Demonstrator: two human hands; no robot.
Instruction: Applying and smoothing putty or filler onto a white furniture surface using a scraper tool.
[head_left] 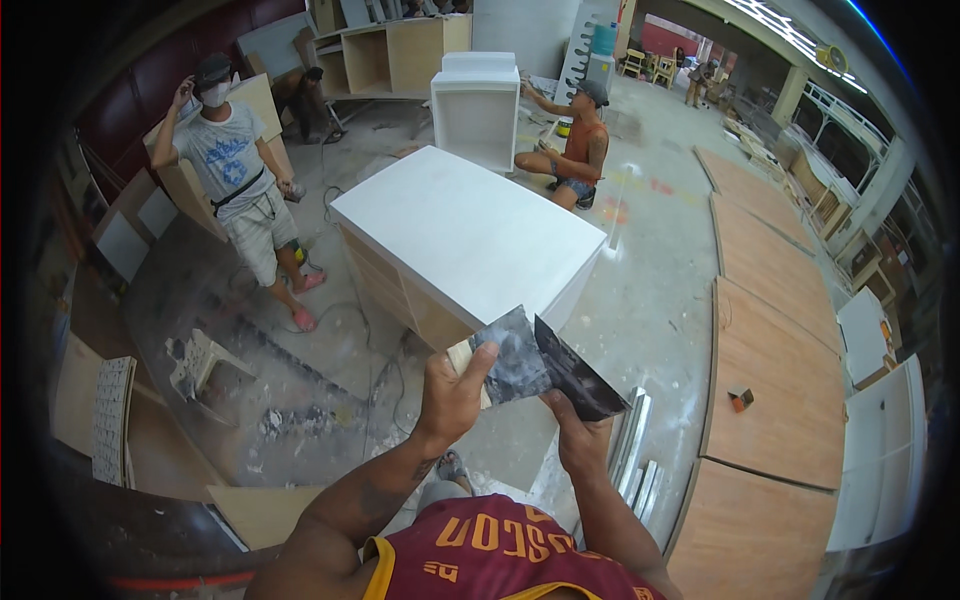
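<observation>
In front of my body, my left hand (455, 395) grips a pale block (460, 358) together with a grey sheet (515, 355) that looks like sandpaper smeared with white dust. Its thumb presses on the sheet's near side. My right hand (582, 435) pinches the lower edge of a dark sheet (578, 372), also like sandpaper, beside the grey one. The two sheets meet at a slant; whether they are one folded piece I cannot tell. Just beyond them stands a cabinet with a white top (470, 235) and bare wooden sides.
One person (235, 170) stands at the left; another (580, 150) crouches by a small white cabinet (475, 120). Wooden panels (780, 385) lie along the right, with metal strips (632, 445) near my right arm. A spattered stool (205, 365) and a cable (365, 320) are left.
</observation>
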